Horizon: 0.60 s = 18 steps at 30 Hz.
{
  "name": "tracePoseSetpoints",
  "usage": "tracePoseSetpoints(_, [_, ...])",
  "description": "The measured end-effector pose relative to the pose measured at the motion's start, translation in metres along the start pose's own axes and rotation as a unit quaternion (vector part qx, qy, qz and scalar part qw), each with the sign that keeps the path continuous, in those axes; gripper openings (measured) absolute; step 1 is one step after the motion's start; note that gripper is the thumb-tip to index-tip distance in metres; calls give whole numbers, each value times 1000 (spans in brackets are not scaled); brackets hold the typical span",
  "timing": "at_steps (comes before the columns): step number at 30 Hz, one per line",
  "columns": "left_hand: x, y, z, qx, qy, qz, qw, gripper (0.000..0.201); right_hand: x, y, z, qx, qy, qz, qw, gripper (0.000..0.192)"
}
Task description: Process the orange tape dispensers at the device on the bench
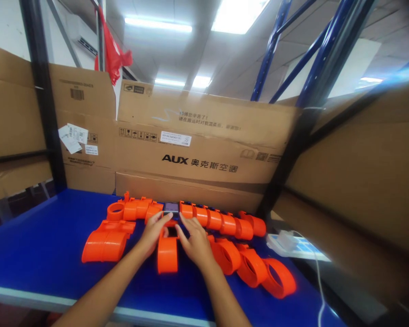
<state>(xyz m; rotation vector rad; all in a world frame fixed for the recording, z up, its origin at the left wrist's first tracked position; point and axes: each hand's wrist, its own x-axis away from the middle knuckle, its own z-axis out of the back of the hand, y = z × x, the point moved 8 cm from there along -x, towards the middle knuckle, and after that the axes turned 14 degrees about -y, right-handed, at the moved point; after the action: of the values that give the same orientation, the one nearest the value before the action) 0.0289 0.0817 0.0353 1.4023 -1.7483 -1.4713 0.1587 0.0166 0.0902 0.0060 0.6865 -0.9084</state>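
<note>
A small dark device with a lit grey screen point(171, 208) is between my two hands, over the middle of the blue table. My left hand point(153, 232) grips its left side, thumb along the lower edge and the other fingers mostly hidden. On the right side, my right hand point(195, 238) has its index finger at the device's edge and its thumb lower down. Just below the hands is an orange plastic ring point(167, 255); whether it joins the device cannot be made out. A row of orange rings point(214, 220) runs right, close behind my right hand.
More orange rings lie left point(104, 245) and front right point(278, 278) on the blue tabletop point(54, 231). A white power strip point(298, 246) with a plug and cable sits at the right edge. Cardboard panels point(197, 150) and dark metal posts point(42, 100) enclose the back and sides.
</note>
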Motion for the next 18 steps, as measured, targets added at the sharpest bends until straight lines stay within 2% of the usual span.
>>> tracePoseSetpoints(4, [2,-1,1,14,14,14,1000,45,2,-1,-1,29,1,11,1000,48])
tracePoseSetpoints(9, [5,6,-8,4,-15,2,1000,43,3,-1,-5,83,14,-10,996,45])
tracePoseSetpoints(18, [8,12,-14,-5,-26,-2,1000,41,5,-9,-2,116,51,-35,991,49])
